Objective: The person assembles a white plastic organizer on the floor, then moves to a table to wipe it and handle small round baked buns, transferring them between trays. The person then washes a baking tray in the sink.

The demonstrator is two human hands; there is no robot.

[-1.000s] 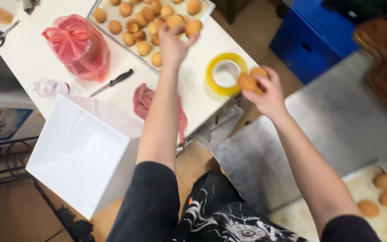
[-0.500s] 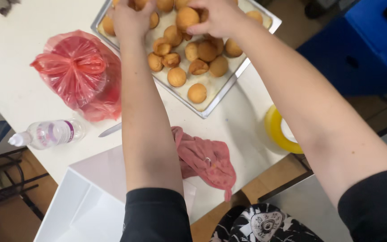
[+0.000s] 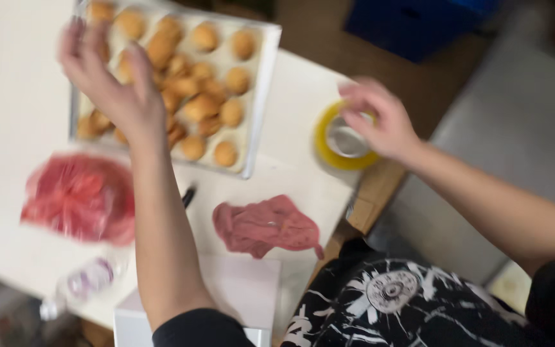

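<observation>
The fingers of the left hand [image 3: 107, 87] were spread apart and loosely curled above the near left part of the metal tray [image 3: 259, 103], hovering over the small round buns [image 3: 194, 106] without visibly gripping one; motion blur hid whether any fingertip touched them. The right hand [image 3: 380, 122] had its fingers drawn together and bent downward over the yellow tape roll [image 3: 329, 151], which sat on the white table [image 3: 303, 83] near its right edge, just beside the tray. Whether those fingers pinched anything I could not tell, since the blur smeared them.

Half a second before, both hands had been over the tray among the buns, the right one at its far middle. By this moment the right hand had come away from the tray and swung out to the right, over the tape roll, while the left had stayed above the buns. No bun showed in the right hand, so I judged that it had left its load on the tray and was heading back out.

Nearer the person, a crumpled dusky-red cloth [image 3: 264, 225] lay on the table, a red plastic bag [image 3: 78, 199] sat to its left, a dark-handled knife [image 3: 189, 196] showed beside the forearm, and a clear bottle [image 3: 85, 283] lay at the near left edge above a white box [image 3: 239, 295].
</observation>
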